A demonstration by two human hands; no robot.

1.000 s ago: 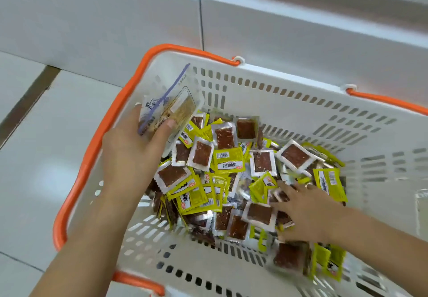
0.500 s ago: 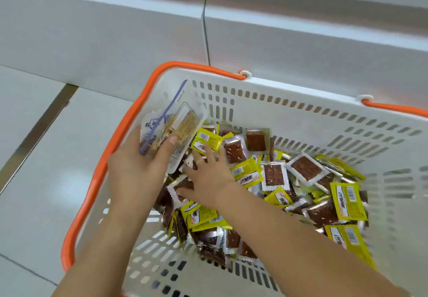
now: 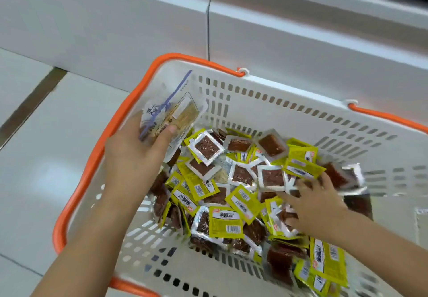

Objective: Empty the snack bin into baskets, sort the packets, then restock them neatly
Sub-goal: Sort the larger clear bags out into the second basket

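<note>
Sorting step, by the look of it: pale packets [image 3: 172, 113] gripped by the left hand [image 3: 134, 155] at the near-left corner of the white basket [image 3: 289, 109], long axis tilted up toward its far wall. Right hand [image 3: 317, 201] with spread, blurred fingers on the yellow-and-brown packets [image 3: 240, 185] heaped on the basket's bottom, nearer that heap than the left hand. Beyond the basket, a white cabinet front [image 3: 301, 30]; left of it, pale floor tiles [image 3: 34, 157].

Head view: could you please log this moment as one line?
phase: sorting | left hand: holds pale packets | right hand: spread on yellow packets | white basket: on floor
</note>
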